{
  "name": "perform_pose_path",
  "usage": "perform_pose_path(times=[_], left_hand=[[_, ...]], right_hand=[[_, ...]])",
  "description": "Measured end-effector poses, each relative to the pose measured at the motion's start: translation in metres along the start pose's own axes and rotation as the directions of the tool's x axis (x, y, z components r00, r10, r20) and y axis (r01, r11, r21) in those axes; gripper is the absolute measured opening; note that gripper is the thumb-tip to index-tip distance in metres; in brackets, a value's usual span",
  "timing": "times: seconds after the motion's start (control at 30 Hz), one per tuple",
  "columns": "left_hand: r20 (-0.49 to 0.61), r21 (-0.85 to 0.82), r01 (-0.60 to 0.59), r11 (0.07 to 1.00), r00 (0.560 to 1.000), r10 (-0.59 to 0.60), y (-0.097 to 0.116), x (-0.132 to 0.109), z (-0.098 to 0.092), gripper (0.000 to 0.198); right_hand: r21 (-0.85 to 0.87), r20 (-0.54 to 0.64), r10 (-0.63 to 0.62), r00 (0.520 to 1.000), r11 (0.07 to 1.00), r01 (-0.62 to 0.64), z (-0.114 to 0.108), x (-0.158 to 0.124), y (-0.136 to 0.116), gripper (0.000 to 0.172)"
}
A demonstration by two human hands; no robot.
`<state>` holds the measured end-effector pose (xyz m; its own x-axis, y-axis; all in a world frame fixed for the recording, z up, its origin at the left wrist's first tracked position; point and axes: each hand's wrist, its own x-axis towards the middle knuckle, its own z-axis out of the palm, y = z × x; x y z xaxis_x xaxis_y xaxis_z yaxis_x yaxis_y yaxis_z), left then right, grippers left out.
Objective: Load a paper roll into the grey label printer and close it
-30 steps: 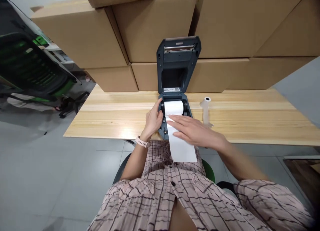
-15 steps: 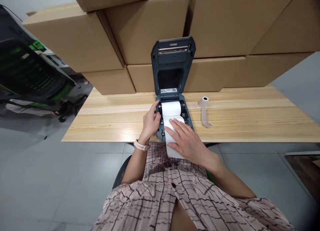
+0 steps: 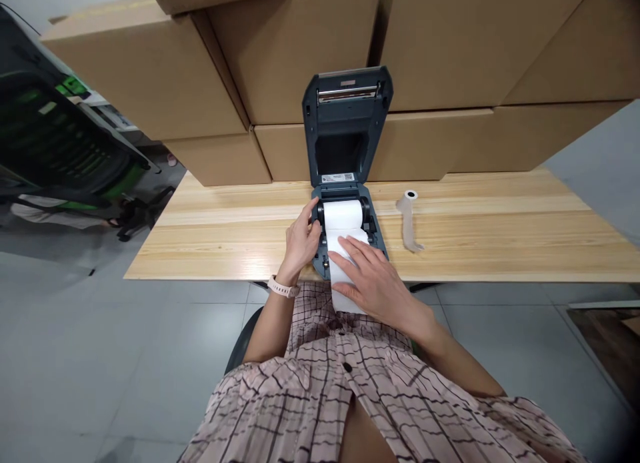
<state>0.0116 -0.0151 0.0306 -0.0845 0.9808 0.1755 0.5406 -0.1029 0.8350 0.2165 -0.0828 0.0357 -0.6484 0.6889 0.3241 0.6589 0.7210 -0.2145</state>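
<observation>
A dark grey label printer stands at the table's front edge, its lid raised and leaning back. Inside its bay sits a white paper roll between two black holders. From the roll, a white paper strip runs forward over the printer's front and hangs past the table edge. My left hand, with a pale watch band at the wrist, grips the printer's left side, fingertips beside the roll holder. Flat on the paper strip lies my right hand, fingers spread and pressing it down.
A small roll with a loose curled strip lies on the wooden table right of the printer. Large cardboard boxes are stacked along the table's back. A black and green office chair stands at the left.
Both hands keep their places on the printer and the paper strip. The whole view has shifted slightly; no object has clearly moved.
</observation>
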Motion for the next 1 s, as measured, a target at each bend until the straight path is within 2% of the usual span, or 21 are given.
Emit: perform_pose_path(times=[0.2,0.4,0.53,0.63,0.7,0.77,0.83,0.87,0.9,0.97,1.0], left_hand=[[-0.009,-0.015,-0.003,1.0,1.0,0.003,-0.003,0.0,0.001,0.059],[-0.024,-0.175,0.047,0.983,0.998,-0.052,-0.004,-0.002,0.005,0.054],[0.072,-0.358,0.091,0.929,0.995,-0.069,0.001,-0.018,0.009,0.063],[0.109,-0.419,0.129,0.899,0.99,-0.092,0.005,-0.038,0.014,0.077],[0.115,-0.46,0.14,0.877,0.989,-0.098,0.006,-0.049,0.016,0.083],[0.118,-0.493,0.141,0.859,0.989,-0.094,0.006,-0.056,0.018,0.086],[0.131,-0.51,0.145,0.848,0.987,-0.09,0.004,-0.058,0.017,0.088],[0.137,-0.513,0.148,0.845,0.987,-0.09,0.003,-0.058,0.017,0.089],[0.144,-0.514,0.152,0.844,0.986,-0.09,0.002,-0.057,0.017,0.09],[0.156,-0.508,0.153,0.848,0.984,-0.084,-0.001,-0.055,0.015,0.093],[0.156,-0.501,0.147,0.853,0.985,-0.078,-0.002,-0.056,0.014,0.095]], right_hand=[[-0.003,-0.012,-0.006,1.0,1.0,0.006,0.001,-0.002,0.002,0.06],[0.008,0.007,-0.006,1.0,1.0,0.006,-0.002,-0.001,0.003,0.059],[0.031,0.026,0.003,1.0,0.999,-0.004,-0.001,0.001,0.002,0.058],[0.058,0.028,0.005,1.0,0.998,-0.006,-0.002,-0.003,0.003,0.057],[0.124,0.033,-0.026,0.999,0.992,0.022,-0.009,-0.007,0.007,0.055],[0.262,0.044,-0.072,0.996,0.963,0.058,-0.022,-0.008,0.016,0.049],[0.401,-0.029,-0.044,0.999,0.915,0.052,-0.039,0.002,0.03,0.04],[0.445,-0.111,0.016,0.994,0.895,0.036,-0.048,0.013,0.04,0.038],[0.466,-0.225,0.098,0.97,0.884,0.019,-0.057,0.028,0.051,0.038],[0.463,-0.463,0.239,0.854,0.886,0.003,-0.07,0.07,0.075,0.044],[0.485,-0.519,0.274,0.81,0.875,0.014,-0.076,0.094,0.087,0.047]])
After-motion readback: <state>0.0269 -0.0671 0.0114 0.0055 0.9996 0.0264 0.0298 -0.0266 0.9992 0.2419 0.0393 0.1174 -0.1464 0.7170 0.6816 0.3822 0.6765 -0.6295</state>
